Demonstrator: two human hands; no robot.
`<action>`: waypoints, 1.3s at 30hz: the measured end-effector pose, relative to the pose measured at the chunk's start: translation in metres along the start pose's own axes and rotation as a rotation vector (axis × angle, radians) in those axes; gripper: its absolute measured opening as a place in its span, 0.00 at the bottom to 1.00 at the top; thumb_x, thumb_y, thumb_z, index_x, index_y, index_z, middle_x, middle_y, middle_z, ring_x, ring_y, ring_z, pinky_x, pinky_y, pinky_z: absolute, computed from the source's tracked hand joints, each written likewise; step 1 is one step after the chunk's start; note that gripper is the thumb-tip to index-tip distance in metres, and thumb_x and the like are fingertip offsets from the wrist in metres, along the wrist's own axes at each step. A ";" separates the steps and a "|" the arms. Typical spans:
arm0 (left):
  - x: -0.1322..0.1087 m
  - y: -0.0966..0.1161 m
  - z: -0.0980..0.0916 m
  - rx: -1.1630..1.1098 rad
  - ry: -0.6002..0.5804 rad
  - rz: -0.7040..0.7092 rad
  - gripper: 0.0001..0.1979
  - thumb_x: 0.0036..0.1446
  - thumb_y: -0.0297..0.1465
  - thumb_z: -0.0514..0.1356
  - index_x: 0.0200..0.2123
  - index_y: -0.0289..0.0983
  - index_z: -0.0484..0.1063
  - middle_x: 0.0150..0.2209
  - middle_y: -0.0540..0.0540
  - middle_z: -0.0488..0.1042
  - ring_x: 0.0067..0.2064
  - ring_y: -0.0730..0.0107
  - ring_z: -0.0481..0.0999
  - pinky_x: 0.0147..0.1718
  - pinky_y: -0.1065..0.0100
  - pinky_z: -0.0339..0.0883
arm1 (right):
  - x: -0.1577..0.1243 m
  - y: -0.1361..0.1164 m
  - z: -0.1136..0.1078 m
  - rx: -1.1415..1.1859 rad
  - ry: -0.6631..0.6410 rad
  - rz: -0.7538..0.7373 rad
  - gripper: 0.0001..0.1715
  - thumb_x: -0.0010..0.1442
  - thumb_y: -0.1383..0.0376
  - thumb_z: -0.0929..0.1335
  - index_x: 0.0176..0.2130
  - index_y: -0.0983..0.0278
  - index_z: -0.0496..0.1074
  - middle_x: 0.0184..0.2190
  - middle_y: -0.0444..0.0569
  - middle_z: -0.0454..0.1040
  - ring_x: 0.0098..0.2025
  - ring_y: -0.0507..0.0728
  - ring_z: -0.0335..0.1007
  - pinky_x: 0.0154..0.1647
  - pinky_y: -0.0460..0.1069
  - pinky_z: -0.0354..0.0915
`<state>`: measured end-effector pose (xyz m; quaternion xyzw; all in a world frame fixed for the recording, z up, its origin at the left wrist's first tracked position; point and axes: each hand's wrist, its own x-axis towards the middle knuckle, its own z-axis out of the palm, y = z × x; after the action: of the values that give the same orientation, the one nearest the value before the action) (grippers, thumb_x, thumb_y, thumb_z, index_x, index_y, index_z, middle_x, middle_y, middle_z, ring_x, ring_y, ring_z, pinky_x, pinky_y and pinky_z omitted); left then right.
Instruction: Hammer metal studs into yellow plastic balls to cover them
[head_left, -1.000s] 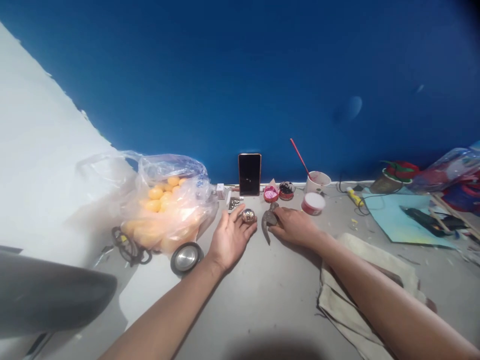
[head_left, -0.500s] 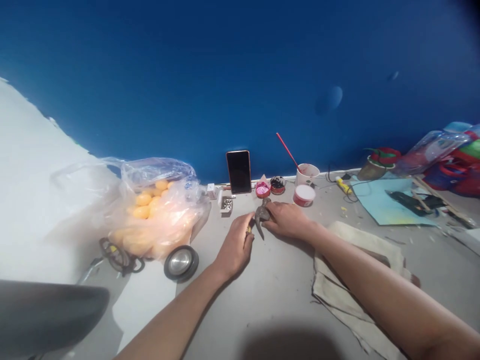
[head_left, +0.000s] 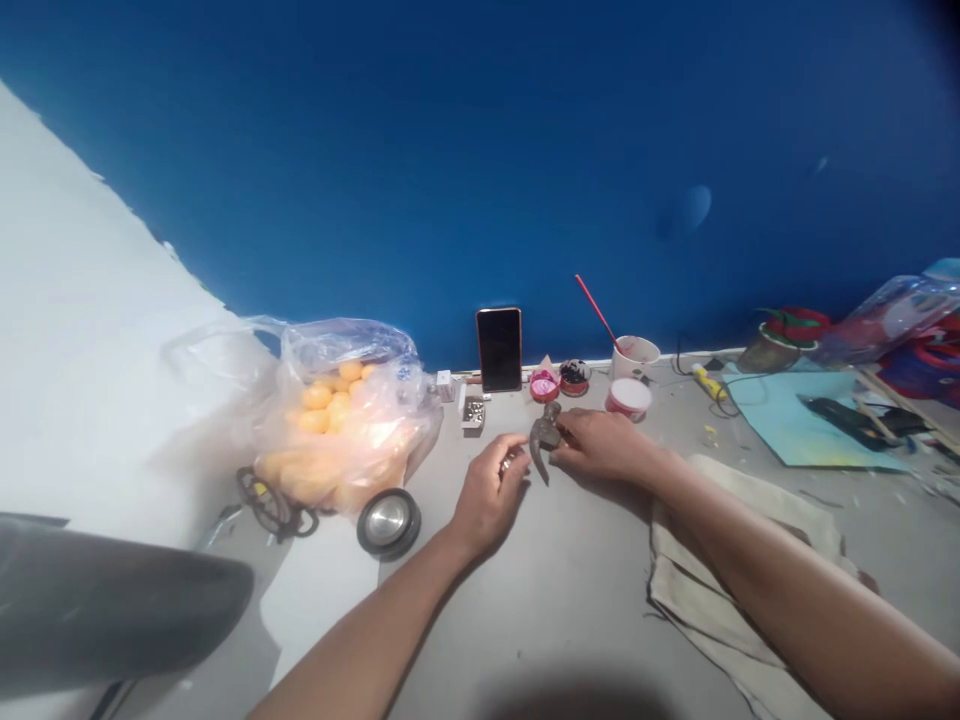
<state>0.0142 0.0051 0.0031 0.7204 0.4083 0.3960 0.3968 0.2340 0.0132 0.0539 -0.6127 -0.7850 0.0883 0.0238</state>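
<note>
Here, hammer head (head_left: 545, 437) touches right fingers (head_left: 571, 447).

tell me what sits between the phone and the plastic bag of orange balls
In the head view, a small open box of metal bits and a tiny white box sit between phone and bag.

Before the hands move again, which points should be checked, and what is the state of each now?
1. Left hand closed around the small shiny ball: ok, though the ball is mostly hidden.
2. Right hand touching the grey curved tool: ok.
3. Tool tip meets the ball: cannot tell.
4. Phone upright against the blue wall, apart from both hands: ok.
5. Small tray of beads clear of the left hand: ok.
6. White lidded tub very near the right hand: not ok.
</note>
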 end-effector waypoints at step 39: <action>0.005 0.004 0.002 -0.131 -0.042 -0.137 0.11 0.59 0.32 0.57 0.27 0.37 0.75 0.26 0.49 0.75 0.30 0.69 0.73 0.34 0.67 0.65 | 0.120 -0.064 0.002 0.786 0.016 -0.036 0.09 0.50 0.62 0.67 0.26 0.65 0.74 0.20 0.40 0.65 0.22 0.48 0.54 0.23 0.44 0.51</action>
<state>0.0184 0.0079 0.0072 0.6715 0.4215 0.3788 0.4774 0.1428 0.1143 0.0544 -0.5436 -0.7019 0.3767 0.2643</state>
